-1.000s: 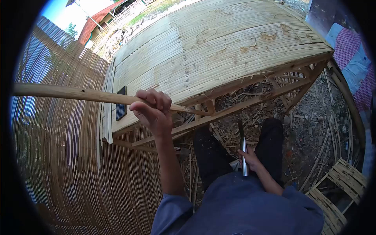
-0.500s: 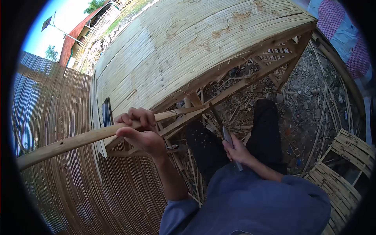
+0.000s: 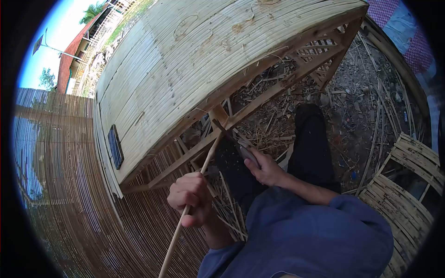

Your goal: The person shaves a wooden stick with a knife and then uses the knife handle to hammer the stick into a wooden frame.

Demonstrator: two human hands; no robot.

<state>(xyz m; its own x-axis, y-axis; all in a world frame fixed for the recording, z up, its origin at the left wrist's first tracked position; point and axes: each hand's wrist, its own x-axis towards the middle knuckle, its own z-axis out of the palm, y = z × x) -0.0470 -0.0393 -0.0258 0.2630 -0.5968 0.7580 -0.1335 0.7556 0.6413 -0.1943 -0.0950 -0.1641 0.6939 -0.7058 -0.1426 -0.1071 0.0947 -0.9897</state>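
My left hand [image 3: 191,197] is closed around a long peeled wooden stick [image 3: 172,243], which slopes from the lower edge of the view up toward the table frame. In my right hand [image 3: 266,167] is a knife [image 3: 247,153], its grey handle inside my fist. The dark blade [image 3: 224,130] points up and left and crosses the stick's upper end, close by the table's wooden leg and rail. Both hands are in front of the bamboo-slat table [image 3: 153,88], over my legs.
Wood shavings [image 3: 237,28] and a dark, flat rectangular object [image 3: 115,146] lie on the tabletop. A bamboo screen [image 3: 55,176] stands at left. Slatted bamboo furniture [image 3: 394,204] is at lower right. Offcuts and strips litter the ground [image 3: 352,116].
My left hand has come down and the stick has swung from nearly level to steep. My right hand has moved up and left with the knife. The view has shifted slightly.
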